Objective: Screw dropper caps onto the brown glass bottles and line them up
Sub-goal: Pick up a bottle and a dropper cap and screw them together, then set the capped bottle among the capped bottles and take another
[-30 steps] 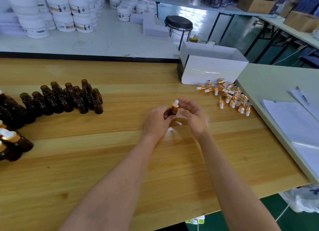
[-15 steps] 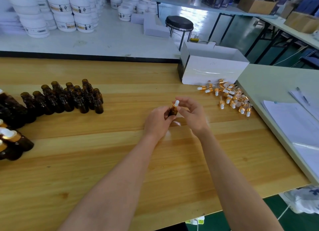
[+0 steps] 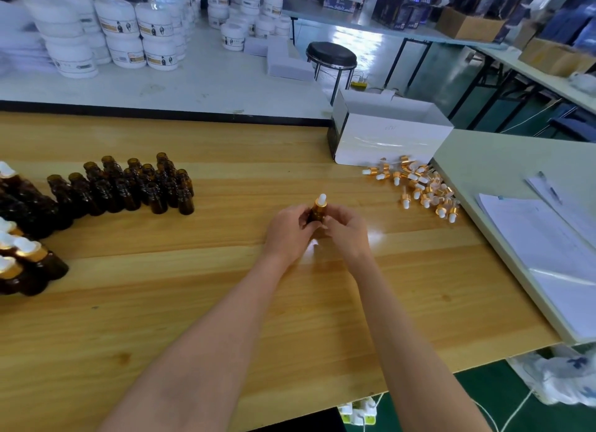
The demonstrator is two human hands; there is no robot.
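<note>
Workshop benches are stretching across the background, one of them carrying stacks of white jars (image 3: 129,35). Nearer, a wooden table (image 3: 225,318) is filling most of the view, with a white box (image 3: 393,138) sitting at its far right corner and papers (image 3: 548,254) lying on the adjoining pale surface.

On the left of the table, uncapped brown bottles (image 3: 129,186) are standing in a tight cluster. Further left, at the frame edge, capped bottles (image 3: 29,260) are gathering in a group. Loose dropper caps (image 3: 422,186) are lying scattered just in front of the white box.

Near the table's middle, both hands are meeting above the wood. The left hand (image 3: 287,235) is wrapping its fingers round the body of a brown glass bottle (image 3: 316,215), holding it upright. The right hand (image 3: 348,231) is pinching the gold collar of the dropper cap (image 3: 321,202), whose white bulb is poking up above the fingers. The cap looks seated on the neck, so the tightening turns are probably under way.

Several things could be going wrong from here. A cap started crooked would be cross-threading and jamming, or sitting loose and tilted. Smooth glass could be slipping in the left fingers if the right twists too hard. Carrying the finished bottle leftward too low could be knocking the closely packed uncapped bottles over.
</note>
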